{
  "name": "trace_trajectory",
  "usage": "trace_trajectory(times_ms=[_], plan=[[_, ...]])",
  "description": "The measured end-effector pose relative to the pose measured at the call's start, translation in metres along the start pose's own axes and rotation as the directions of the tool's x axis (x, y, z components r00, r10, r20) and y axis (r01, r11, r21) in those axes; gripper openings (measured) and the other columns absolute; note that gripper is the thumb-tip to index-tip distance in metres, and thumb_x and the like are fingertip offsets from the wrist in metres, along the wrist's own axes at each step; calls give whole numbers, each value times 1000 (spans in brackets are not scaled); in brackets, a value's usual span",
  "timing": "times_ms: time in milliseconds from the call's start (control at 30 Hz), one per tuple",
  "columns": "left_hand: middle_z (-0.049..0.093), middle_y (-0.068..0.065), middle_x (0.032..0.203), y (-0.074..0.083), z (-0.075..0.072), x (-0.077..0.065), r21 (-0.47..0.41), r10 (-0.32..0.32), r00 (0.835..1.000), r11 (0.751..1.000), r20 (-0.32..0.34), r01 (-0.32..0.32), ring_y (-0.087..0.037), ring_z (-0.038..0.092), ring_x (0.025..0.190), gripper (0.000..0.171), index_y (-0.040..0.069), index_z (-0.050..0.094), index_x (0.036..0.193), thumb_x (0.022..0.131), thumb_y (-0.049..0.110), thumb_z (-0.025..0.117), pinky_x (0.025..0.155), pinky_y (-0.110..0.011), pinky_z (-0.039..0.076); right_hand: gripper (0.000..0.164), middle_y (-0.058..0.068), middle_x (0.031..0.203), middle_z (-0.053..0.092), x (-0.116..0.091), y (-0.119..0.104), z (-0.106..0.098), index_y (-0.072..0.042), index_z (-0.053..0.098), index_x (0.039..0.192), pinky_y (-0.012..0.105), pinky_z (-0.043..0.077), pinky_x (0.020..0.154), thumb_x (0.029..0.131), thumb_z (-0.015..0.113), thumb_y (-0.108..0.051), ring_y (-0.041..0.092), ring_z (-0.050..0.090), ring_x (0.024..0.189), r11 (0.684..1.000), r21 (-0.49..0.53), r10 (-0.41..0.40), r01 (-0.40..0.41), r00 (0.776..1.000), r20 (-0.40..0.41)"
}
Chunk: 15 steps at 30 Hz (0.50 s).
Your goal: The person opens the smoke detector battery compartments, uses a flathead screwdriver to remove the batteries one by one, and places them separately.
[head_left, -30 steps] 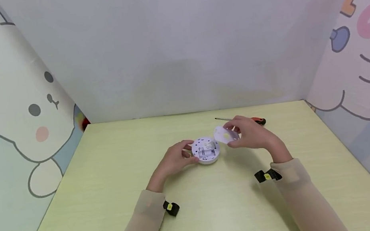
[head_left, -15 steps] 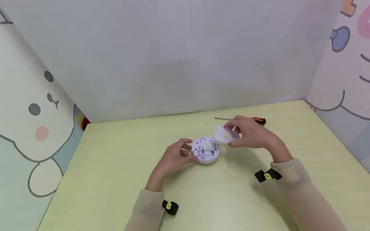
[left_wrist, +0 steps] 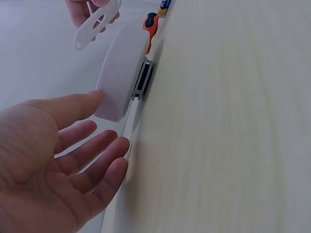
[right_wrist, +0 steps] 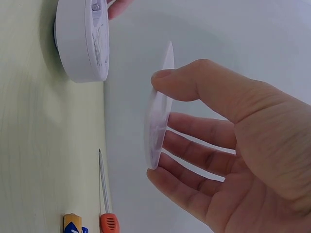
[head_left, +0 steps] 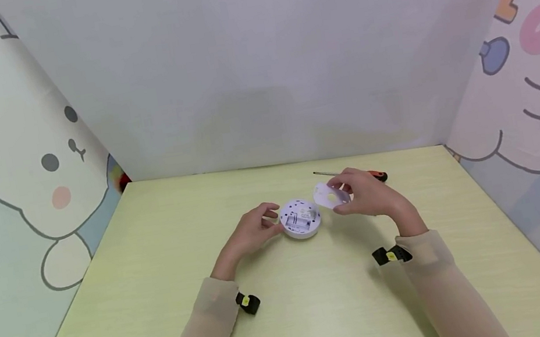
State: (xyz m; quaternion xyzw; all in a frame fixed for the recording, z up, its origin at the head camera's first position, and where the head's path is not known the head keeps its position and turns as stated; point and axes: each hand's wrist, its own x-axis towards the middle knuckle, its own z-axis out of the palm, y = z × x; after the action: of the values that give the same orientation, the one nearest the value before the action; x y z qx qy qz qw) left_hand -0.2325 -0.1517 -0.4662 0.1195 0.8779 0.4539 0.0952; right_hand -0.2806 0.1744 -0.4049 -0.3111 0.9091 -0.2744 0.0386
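Observation:
A round white device (head_left: 300, 219), like a smoke alarm, lies on the table with its back up and a battery compartment showing. My left hand (head_left: 254, 231) is at its left side. In the left wrist view the thumb (left_wrist: 92, 97) is at the rim of the device (left_wrist: 119, 73), while the other fingers are spread loosely and hold nothing. Just right of the device, my right hand (head_left: 364, 193) pinches a thin white mounting plate (head_left: 326, 196) by its edge, raised off the table. The right wrist view shows this plate (right_wrist: 158, 121) edge-on between thumb and fingers.
Behind the right hand lies a screwdriver (head_left: 379, 175) with an orange and black handle, partly hidden by that hand. A blue and orange battery (right_wrist: 73, 223) lies near the screwdriver in the right wrist view. A fabric backdrop (head_left: 255, 76) closes off the table's far side.
My left hand has drawn back slightly to the left, its fingers easing off the device, which has turned a little. My right hand stays nearly still with the plate.

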Motion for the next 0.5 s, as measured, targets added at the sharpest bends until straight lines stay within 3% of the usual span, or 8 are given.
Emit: trace_trajectory(times_ms=[500], plan=[[71, -6, 127, 2, 5, 0, 34, 12, 996, 999, -87, -10, -22, 70, 112, 30, 13, 67, 132, 103, 20, 72, 99, -41, 58, 54, 10, 116, 66, 0, 1, -1, -4, 70, 133, 43, 55, 88, 85, 89, -19, 27, 65, 104, 1000, -2, 11, -11, 1000, 0]])
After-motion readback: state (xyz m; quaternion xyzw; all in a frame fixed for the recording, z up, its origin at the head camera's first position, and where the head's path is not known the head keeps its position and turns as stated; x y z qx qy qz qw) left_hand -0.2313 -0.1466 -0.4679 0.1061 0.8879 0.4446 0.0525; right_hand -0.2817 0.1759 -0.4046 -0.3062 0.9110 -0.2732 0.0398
